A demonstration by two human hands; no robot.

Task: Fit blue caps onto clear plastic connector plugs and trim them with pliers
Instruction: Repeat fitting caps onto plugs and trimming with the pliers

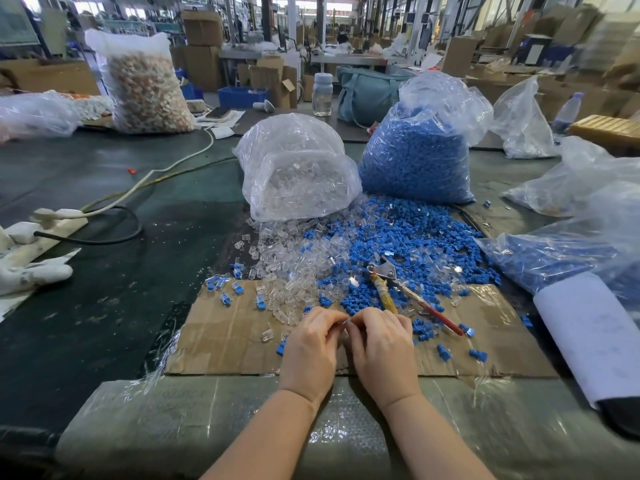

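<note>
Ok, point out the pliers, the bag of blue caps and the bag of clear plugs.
pliers (383, 271), head view, on the metal head.
bag of blue caps (415, 161), head view, on its blue-filled front.
bag of clear plugs (298, 178), head view, on its front face.

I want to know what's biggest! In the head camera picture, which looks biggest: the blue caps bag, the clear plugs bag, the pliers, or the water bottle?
1. blue caps bag and clear plugs bag: look alike
2. pliers
3. water bottle, though it stands farther away
</note>
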